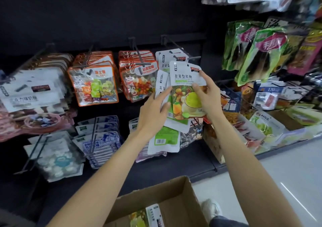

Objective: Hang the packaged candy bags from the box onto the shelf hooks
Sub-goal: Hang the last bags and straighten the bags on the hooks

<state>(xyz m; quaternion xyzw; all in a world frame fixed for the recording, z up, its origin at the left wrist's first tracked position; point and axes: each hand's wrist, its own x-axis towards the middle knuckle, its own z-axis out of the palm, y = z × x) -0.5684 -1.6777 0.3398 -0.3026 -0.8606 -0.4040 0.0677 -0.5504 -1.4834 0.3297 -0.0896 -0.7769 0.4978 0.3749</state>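
In front of the shelf hooks, the right hand (pixel 207 94) held a candy bag (pixel 187 91) with fruit pictures by its right edge, thumb on the front. The left hand (pixel 155 112) gripped a few more of the same bags (pixel 164 139) that fanned out behind it. One hook (pixel 181 50) with like bags stood just past them. Down near the person, the cardboard box (pixel 174 204) sat open on the floor with more bags (pixel 153 216) inside.

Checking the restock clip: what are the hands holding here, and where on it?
Both hold white-and-green candy bags. The right hand grips the front bag's right edge; the left hand holds the fanned bags by their left side.
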